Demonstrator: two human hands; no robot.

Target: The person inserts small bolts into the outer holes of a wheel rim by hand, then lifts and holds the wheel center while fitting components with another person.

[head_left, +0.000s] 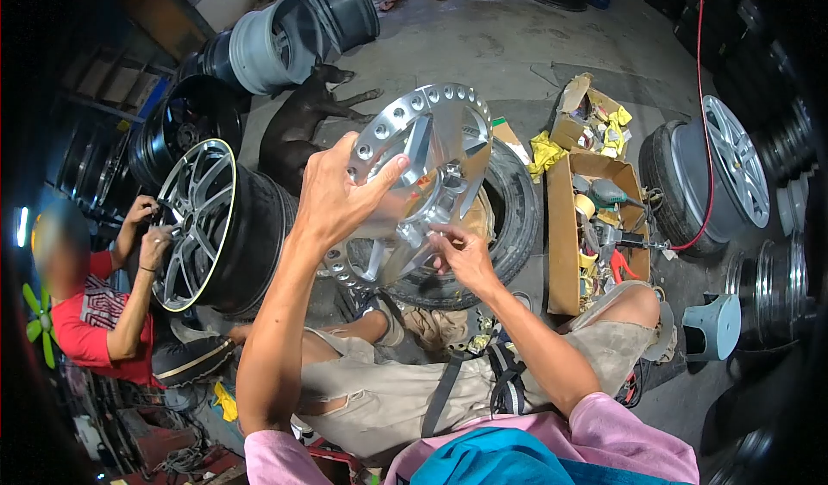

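A polished silver wheel face with holes around its rim is held up, tilted, before me. My left hand grips its upper left rim, thumb across the front and fingers out of sight behind. Near its lower right part, my right hand has bent fingers pressed together against a spoke by the hub; whether they pinch anything small is hidden. Below and behind the wheel face lies a black tire on the floor.
Right of the tire stands a cardboard box of tools and tape, with another box behind. A dog lies at upper left. A co-worker handles a dark wheel at left. A red hose and blue stool are at right.
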